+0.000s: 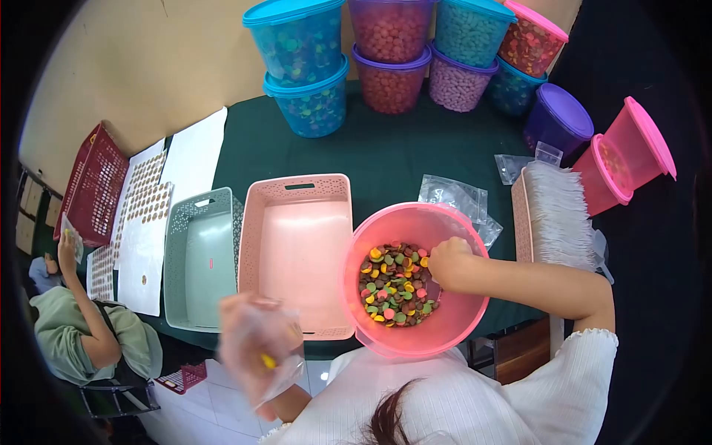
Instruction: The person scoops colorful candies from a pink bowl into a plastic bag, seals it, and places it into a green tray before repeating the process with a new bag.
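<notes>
My left hand (248, 348), blurred by motion, grips a clear plastic bag (285, 356) in front of the pink basket's near edge. A small yellow piece (268, 361) shows in the bag. My right hand (450, 261) reaches over the rim of a round pink tub (475, 319). Its fingers are curled down at the right side of a heap of small round chips (397, 285), coloured brown, green, yellow and pink. The fingertips are hidden, so I cannot make out what they hold.
Left of the tub stand a pink basket (297, 245) and a grey-green basket (194, 259). Clear bags (454, 194) lie behind the tub; a packed bag holder (523, 215) stands right. Lidded tubs (308, 104) line the back. Another person (81, 337) sits left, by a red crate (96, 182).
</notes>
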{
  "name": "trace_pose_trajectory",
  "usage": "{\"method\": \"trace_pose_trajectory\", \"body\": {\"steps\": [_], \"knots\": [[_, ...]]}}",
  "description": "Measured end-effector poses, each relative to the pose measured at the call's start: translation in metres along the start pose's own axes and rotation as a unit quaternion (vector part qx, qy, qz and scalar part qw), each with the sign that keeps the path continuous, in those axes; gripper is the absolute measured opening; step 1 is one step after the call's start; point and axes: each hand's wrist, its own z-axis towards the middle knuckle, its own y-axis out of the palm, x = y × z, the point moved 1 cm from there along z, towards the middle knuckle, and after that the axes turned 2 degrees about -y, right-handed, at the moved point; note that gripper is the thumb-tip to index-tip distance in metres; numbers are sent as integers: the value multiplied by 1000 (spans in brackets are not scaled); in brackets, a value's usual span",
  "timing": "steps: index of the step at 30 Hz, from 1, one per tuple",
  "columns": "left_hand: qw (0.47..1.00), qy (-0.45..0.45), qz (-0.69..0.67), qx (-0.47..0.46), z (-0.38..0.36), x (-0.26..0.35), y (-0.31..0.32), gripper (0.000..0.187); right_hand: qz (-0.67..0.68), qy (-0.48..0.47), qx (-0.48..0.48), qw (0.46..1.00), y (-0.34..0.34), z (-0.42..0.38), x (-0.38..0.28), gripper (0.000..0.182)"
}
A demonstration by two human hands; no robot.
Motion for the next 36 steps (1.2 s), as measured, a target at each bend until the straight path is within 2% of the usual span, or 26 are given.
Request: {"method": "trace_pose_trajectory", "body": {"steps": [1, 3, 4, 6, 7, 8, 10, 17, 19, 22, 29, 31, 32, 34, 35, 36], "knots": [[1000, -1, 4, -1, -6, -1, 6, 91, 1, 19, -27, 999, 3, 10, -2, 26], [986, -153, -63, -1, -12, -8, 26, 92, 29, 35, -38, 998, -2, 17, -4, 22], [986, -155, -62, 1, -11, -15, 25, 92, 56, 53, -55, 996, -2, 20, -4, 20], [974, -117, 59, -183, -8, -31, 28, 94, 55, 43, -47, 996, 6, 31, 0, 23], [975, -121, 58, -178, -10, -34, 33, 94, 55, 35, -36, 997, 11, 34, 3, 26], [975, -160, 0, -152, -12, -37, 41, 93, 50, 32, -38, 997, 15, 36, 6, 26], [966, -214, -80, -120, -13, -39, 46, 90, 64, -59, 9, 996, 12, 32, 9, 27], [969, -187, -19, -161, -6, -38, 39, 88, 128, -78, 52, 987, 15, 23, 10, 22], [975, -140, 7, -173, -6, -39, 39, 89, 169, -93, 90, 977, 12, 21, 11, 25], [975, -148, 0, -166, -7, -40, 40, 91, 189, -98, 140, 967, 4, 22, 7, 28], [974, -127, 24, -187, -8, -40, 31, 93, 201, -132, 156, 958, 0, 12, 11, 33], [984, -150, -70, -60, -16, -44, 29, 96, 237, -139, 206, 939, 5, 12, 15, 36], [984, -149, -70, -60, -14, -40, 32, 96, 237, -139, 206, 939, 3, 10, 17, 36], [987, -82, -126, 60, -6, -29, 36, 105, 258, -127, 195, 938, -3, 2, 22, 39], [987, -80, -125, 60, -4, -29, 33, 105, 256, -128, 197, 938, -5, -1, 24, 39], [992, -8, -101, 81, -3, -27, 28, 110, 275, -136, 194, 932, -6, -6, 27, 39]]}}
